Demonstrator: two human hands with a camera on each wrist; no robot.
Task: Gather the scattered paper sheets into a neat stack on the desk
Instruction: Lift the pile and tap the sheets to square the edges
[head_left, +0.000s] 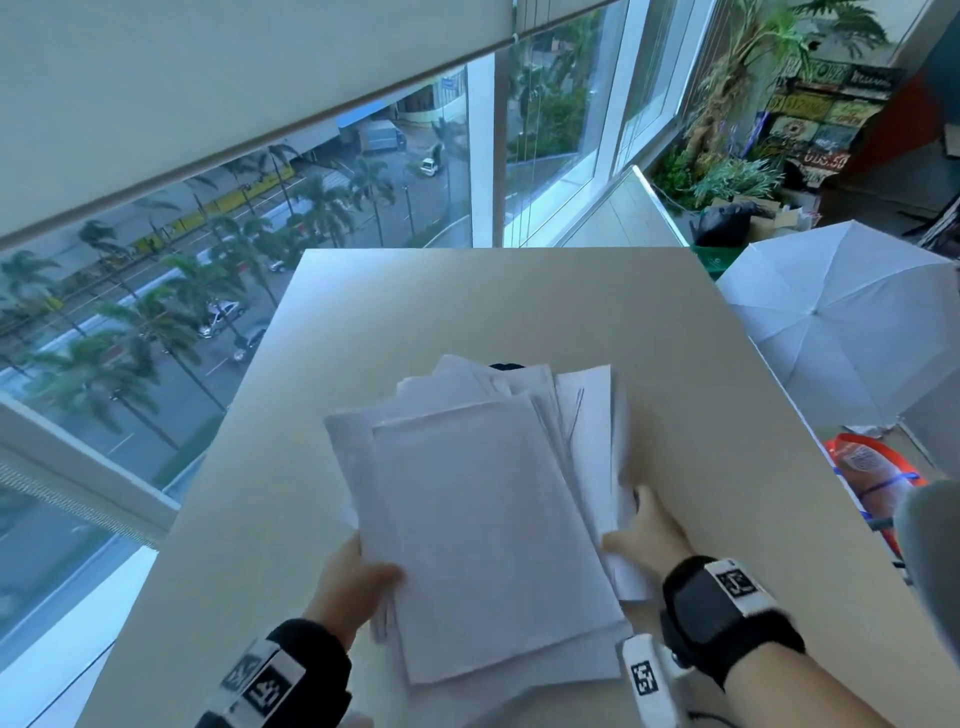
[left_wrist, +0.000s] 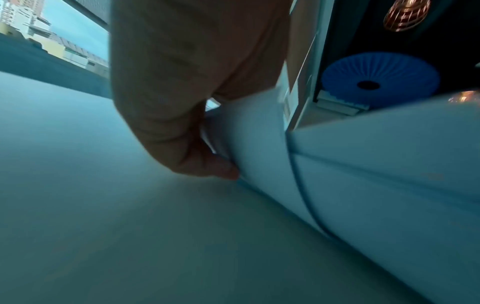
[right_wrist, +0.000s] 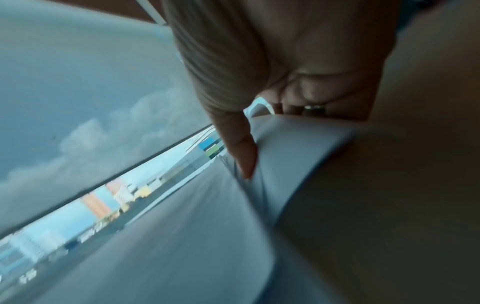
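A loose, fanned pile of white paper sheets (head_left: 483, 509) lies in the middle of the beige desk (head_left: 467, 312). My left hand (head_left: 358, 577) grips the pile's near left edge, thumb on top and fingers beneath. In the left wrist view the left hand (left_wrist: 197, 102) pinches the lifted, bent edge of the sheets (left_wrist: 376, 174). My right hand (head_left: 647, 525) holds the right edge. The right wrist view shows the right hand (right_wrist: 285, 61) with its thumb on top of the sheets (right_wrist: 298, 148) and fingers curled beneath. The sheets' corners do not line up.
A small dark object (head_left: 506, 366) peeks out behind the pile. A big window (head_left: 156, 312) runs along the desk's left and far sides. Right of the desk, lower down, are a white umbrella (head_left: 841, 322) and an orange bag (head_left: 872, 467).
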